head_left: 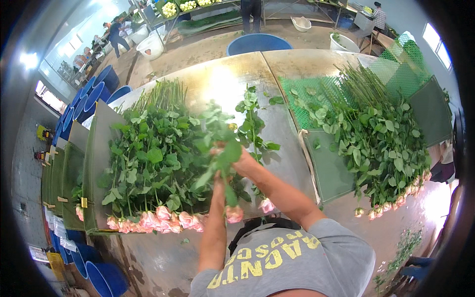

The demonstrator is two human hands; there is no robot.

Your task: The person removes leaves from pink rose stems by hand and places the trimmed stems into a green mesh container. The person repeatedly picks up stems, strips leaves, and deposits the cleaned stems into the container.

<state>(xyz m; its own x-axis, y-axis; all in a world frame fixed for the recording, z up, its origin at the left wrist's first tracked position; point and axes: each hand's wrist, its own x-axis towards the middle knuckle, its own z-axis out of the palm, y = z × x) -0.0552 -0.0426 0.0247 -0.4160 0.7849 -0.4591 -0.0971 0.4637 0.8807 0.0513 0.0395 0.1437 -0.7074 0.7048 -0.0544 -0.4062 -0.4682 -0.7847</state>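
Over the metal table (285,156), both my hands are at a leafy stem of a pink rose (234,214), whose leaves are blurred and partly cover the fingers. My right hand (239,159) is closed on the stem. Just below it, my left hand (219,176) is at the same stem, its grip mostly hidden by leaves. A large pile of pink roses (156,156) lies to the left, blooms at the near edge. A single pink rose (266,205) lies to the right of my hands, its stem pointing away from me.
More roses (386,141) lie on green mesh (311,107) and a green mat (330,167) at the right. Upright green-edged panels (100,148) stand at the left. A blue tub (259,43) is beyond the table; blue buckets (105,278) stand lower left. People (251,16) stand in the background.
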